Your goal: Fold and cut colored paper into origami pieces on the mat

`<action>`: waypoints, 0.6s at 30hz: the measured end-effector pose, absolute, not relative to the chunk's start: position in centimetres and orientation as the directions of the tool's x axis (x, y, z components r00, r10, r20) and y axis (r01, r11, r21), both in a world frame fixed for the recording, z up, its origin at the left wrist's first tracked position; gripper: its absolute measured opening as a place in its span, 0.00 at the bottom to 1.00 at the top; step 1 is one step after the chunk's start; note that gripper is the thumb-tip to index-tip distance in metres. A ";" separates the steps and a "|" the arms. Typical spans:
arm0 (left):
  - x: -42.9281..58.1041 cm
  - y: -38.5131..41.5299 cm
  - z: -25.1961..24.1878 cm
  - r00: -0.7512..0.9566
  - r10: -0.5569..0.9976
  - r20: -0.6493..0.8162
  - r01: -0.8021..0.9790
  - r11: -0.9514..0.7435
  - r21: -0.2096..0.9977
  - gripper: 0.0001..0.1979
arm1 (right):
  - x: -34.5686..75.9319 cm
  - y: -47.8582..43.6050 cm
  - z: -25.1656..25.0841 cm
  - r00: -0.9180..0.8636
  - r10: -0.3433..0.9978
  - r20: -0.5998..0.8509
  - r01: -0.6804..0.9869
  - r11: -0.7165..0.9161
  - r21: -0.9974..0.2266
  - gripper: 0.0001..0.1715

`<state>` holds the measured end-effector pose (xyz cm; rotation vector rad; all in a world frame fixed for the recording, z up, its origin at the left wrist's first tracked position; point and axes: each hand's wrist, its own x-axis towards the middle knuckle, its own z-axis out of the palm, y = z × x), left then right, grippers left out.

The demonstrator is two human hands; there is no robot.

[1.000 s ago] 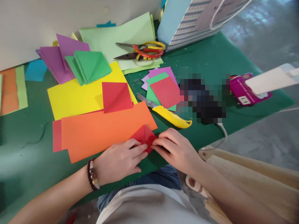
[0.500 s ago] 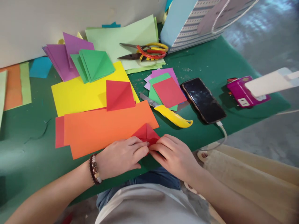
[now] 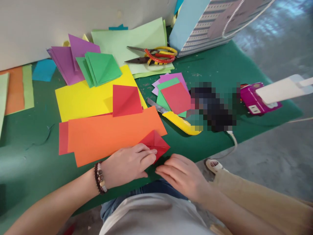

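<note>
A folded red paper (image 3: 158, 143) with crease lines lies at the table's front edge, over a corner of the orange sheet (image 3: 110, 133). My left hand (image 3: 129, 163), with a beaded bracelet at the wrist, presses the red paper's left side under its fingers. Just right of and below that paper is my right hand (image 3: 181, 173), apart from it, its fingers pressed together with nothing visible in them. Behind the orange sheet, a folded red square (image 3: 127, 99) rests partly on a yellow sheet (image 3: 80, 101).
A yellow-handled cutter (image 3: 182, 123) lies beside small coloured squares (image 3: 176, 96). Scissors (image 3: 158, 55) rest on pale green sheets (image 3: 144, 36). Folded green (image 3: 104, 68) and purple papers (image 3: 65, 62) stand left of them. A paper bag (image 3: 190, 29) and magenta adapter (image 3: 256, 98) are at right.
My right hand has let go of the red paper's right corner and moved slightly down, uncovering that corner. My left hand has stayed on the paper.
</note>
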<state>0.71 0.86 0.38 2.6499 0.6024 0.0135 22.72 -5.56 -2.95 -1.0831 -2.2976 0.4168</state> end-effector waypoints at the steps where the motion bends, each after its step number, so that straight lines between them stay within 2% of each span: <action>1: 0.6 0.9 0.3 0.915 0.397 -0.068 0.388 -0.824 0.413 0.31 | 23.0 -5.6 -2.9 -0.454 0.805 0.382 0.629 0.594 -0.502 0.04; 4: 0.4 1.1 0.0 0.940 0.339 -0.034 0.323 -0.854 0.409 0.27 | 23.3 -5.4 -2.9 -0.332 0.843 0.422 0.708 0.519 -0.479 0.05; 9: 0.5 1.1 -0.1 0.940 0.339 -0.034 0.325 -0.864 0.384 0.21 | 22.1 -4.4 -3.0 -0.466 0.795 0.388 0.712 0.597 -0.369 0.05; 14: 0.7 0.7 -0.1 0.925 0.378 -0.023 0.359 -0.855 0.375 0.22 | 21.6 -3.9 -2.7 -0.526 0.789 0.318 0.720 0.612 -0.327 0.10; 18: 0.8 0.5 0.0 0.916 0.400 -0.023 0.379 -0.846 0.374 0.23 | 22.2 -3.6 -2.6 -0.539 0.780 0.318 0.716 0.623 -0.315 0.10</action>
